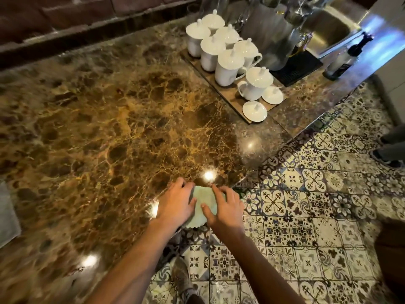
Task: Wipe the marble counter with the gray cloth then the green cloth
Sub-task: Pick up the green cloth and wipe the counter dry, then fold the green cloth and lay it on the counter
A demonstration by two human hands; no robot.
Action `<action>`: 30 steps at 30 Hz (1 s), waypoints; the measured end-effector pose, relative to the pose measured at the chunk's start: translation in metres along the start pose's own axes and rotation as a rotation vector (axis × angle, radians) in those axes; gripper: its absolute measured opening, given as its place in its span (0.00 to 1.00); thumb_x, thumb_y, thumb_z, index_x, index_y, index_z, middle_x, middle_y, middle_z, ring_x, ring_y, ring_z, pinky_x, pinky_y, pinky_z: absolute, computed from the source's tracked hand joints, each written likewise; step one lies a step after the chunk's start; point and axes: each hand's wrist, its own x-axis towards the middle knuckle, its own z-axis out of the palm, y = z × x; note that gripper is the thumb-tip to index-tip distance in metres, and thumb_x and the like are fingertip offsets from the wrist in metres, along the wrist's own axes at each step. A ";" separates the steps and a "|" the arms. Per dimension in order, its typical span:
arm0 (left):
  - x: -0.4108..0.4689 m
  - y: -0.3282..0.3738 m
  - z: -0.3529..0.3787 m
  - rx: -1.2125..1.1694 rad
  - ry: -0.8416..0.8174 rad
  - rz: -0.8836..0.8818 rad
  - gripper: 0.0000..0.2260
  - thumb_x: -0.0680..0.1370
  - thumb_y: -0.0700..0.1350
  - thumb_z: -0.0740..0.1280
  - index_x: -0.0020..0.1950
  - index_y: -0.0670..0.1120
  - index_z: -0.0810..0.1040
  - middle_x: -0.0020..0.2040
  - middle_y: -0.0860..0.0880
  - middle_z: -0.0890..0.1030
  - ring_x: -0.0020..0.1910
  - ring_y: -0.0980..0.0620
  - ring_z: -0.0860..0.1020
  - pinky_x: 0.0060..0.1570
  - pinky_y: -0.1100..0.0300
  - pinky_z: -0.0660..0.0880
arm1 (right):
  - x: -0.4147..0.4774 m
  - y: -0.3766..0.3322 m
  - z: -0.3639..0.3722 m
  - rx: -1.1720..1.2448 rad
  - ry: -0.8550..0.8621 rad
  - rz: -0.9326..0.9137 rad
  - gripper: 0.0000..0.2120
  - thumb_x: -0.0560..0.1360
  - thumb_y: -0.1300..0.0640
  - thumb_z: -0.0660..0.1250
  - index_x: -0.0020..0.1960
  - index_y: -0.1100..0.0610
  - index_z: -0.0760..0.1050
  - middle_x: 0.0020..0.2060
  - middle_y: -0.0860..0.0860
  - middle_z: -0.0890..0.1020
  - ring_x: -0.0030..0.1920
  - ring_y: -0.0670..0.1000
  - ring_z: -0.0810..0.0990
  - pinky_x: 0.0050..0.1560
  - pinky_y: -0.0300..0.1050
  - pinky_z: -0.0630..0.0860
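Note:
A pale green cloth lies bunched at the near edge of the brown marble counter, partly hanging over it. My left hand lies flat on the cloth's left side. My right hand presses on its right side with fingers spread. Both hands hide much of the cloth. A gray cloth lies flat on the counter at the far left edge of the view, apart from both hands.
A wooden tray with several white lidded mugs stands at the back right. Behind it are glassware, a dark bottle and a steel sink. Patterned floor tiles lie right of the counter. Another person's shoes show at right.

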 end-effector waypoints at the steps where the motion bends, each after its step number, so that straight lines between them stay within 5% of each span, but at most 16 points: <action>1: 0.001 0.003 -0.001 0.006 -0.006 -0.007 0.17 0.80 0.52 0.66 0.68 0.51 0.74 0.62 0.50 0.71 0.64 0.48 0.72 0.59 0.52 0.75 | 0.002 0.003 -0.003 -0.002 -0.010 0.008 0.31 0.80 0.38 0.61 0.79 0.51 0.65 0.68 0.53 0.69 0.70 0.54 0.65 0.71 0.55 0.62; 5: 0.002 0.009 -0.006 -0.134 0.038 -0.060 0.06 0.77 0.47 0.71 0.52 0.53 0.76 0.53 0.52 0.72 0.56 0.49 0.74 0.50 0.53 0.74 | 0.008 0.011 -0.018 0.033 -0.026 0.034 0.16 0.82 0.46 0.62 0.68 0.48 0.75 0.61 0.50 0.71 0.64 0.52 0.67 0.70 0.55 0.61; 10: -0.013 0.012 -0.024 -0.264 0.103 -0.059 0.12 0.75 0.38 0.71 0.43 0.54 0.71 0.42 0.53 0.78 0.40 0.52 0.76 0.37 0.56 0.68 | 0.022 0.013 -0.052 0.175 -0.099 -0.083 0.05 0.80 0.54 0.67 0.55 0.47 0.80 0.51 0.45 0.82 0.55 0.51 0.79 0.62 0.51 0.71; 15: -0.037 -0.001 -0.055 -0.388 0.231 -0.094 0.13 0.73 0.38 0.73 0.53 0.51 0.78 0.46 0.53 0.81 0.41 0.57 0.78 0.41 0.61 0.74 | 0.030 -0.005 -0.090 0.305 -0.189 -0.212 0.08 0.78 0.56 0.71 0.57 0.49 0.83 0.48 0.45 0.84 0.47 0.46 0.80 0.51 0.42 0.74; 19: -0.061 -0.022 -0.077 -0.541 0.263 -0.176 0.08 0.75 0.40 0.75 0.50 0.51 0.83 0.45 0.51 0.84 0.44 0.50 0.82 0.48 0.50 0.79 | 0.029 -0.034 -0.101 0.390 -0.178 -0.230 0.03 0.76 0.49 0.75 0.49 0.45 0.83 0.40 0.40 0.81 0.39 0.38 0.77 0.38 0.34 0.70; 24: -0.106 -0.059 -0.098 -0.742 0.386 -0.230 0.04 0.77 0.41 0.73 0.47 0.49 0.80 0.44 0.48 0.82 0.43 0.52 0.79 0.42 0.62 0.73 | 0.012 -0.089 -0.091 0.606 -0.219 -0.271 0.12 0.77 0.44 0.73 0.46 0.52 0.82 0.38 0.50 0.83 0.36 0.42 0.78 0.38 0.39 0.72; 30: -0.176 -0.114 -0.106 -0.925 0.578 -0.331 0.04 0.81 0.42 0.67 0.48 0.43 0.76 0.38 0.49 0.79 0.34 0.64 0.77 0.33 0.71 0.70 | -0.018 -0.175 -0.047 0.644 -0.348 -0.281 0.10 0.81 0.47 0.69 0.51 0.55 0.78 0.26 0.39 0.76 0.28 0.42 0.71 0.29 0.35 0.67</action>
